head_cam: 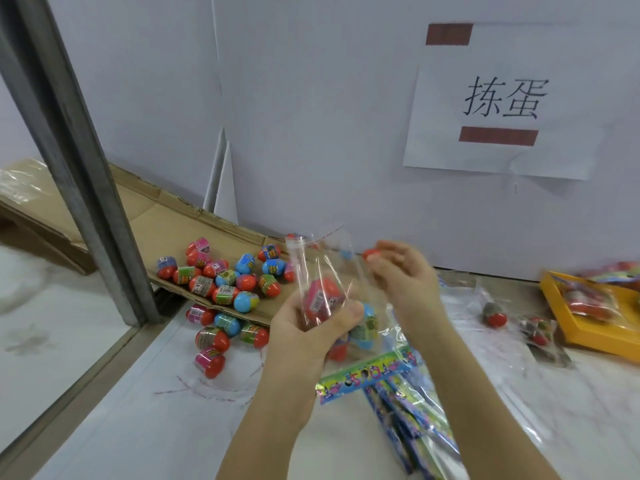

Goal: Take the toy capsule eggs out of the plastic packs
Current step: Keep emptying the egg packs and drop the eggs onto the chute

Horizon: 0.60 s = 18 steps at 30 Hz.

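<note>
two bare hands meet at the middle of the head view. the left hand [311, 327] has its fingers clenched round a clear plastic pack [325, 265], which stands upright with its mouth at 12 o'clock. a pink and red egg [320, 296] sits inside it, against the thumb. the right hand [403, 275], at 3 o'clock of the pack and blurred, grasps a small red egg [370, 253] at its fingertips, outside the pack. a blue egg [367, 322] shows just below the left thumb, wrapped in more plastic. at 9 o'clock of the hands many loose eggs [225, 278] lie heaped on a flattened cardboard sheet [162, 216], and some lie on the white bench [121, 427]. at 5 o'clock lie packs with bright printed cards [367, 372]. a yellow tray [588, 342] sits at 3 o'clock by the frame's edge, and a paper sign [450, 150] hangs on the wall at 1 o'clock.
</note>
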{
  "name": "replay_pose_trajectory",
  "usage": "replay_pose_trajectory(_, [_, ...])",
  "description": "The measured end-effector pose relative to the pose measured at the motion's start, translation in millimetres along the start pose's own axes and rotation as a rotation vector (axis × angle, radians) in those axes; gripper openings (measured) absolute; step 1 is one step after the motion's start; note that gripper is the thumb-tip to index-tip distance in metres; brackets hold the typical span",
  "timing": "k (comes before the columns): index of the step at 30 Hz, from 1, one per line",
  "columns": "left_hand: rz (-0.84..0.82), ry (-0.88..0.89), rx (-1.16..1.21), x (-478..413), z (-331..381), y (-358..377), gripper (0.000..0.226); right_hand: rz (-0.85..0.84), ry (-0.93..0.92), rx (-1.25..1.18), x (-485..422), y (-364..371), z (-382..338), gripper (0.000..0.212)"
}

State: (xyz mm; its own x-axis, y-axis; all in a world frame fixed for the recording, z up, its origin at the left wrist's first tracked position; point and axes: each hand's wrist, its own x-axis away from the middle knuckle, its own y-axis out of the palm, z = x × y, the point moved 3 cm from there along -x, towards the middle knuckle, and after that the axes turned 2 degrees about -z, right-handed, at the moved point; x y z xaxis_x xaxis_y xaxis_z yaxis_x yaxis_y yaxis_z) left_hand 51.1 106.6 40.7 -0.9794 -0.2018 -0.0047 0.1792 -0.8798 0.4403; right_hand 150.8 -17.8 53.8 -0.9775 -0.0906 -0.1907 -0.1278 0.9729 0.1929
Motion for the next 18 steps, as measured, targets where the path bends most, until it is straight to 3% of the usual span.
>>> replay_pose_trajectory(3, [-0.054,0.044,-0.09,3.7,-1.8,7.6,0.053,-0.047,-0.15,-0.187,18.2,-30.9,-46.8,0.038])
replay_pose_trajectory(6, [-0.105,0.075,-0.182,8.3,-2.4,14.7,0.048,-0.237,-0.267,-0.222,34.9,-32.2,-81.5,0.033])
replay_pose_trajectory(8, [-0.089,0.078,-0.183,8.7,-4.3,15.1,0.048,-0.269,-0.295,-0.224,42.1,-29.6,-92.5,0.033])
replay_pose_trajectory(12, [-0.059,0.061,-0.177,8.8,-8.8,16.5,0.043,-0.236,-0.284,-0.058,50.0,-27.7,-98.7,0.044])
replay_pose_trajectory(18, [-0.112,0.128,-0.195,12.5,-7.8,22.6,0.03,-0.375,-0.315,0.215,59.4,-17.3,-97.4,0.024])
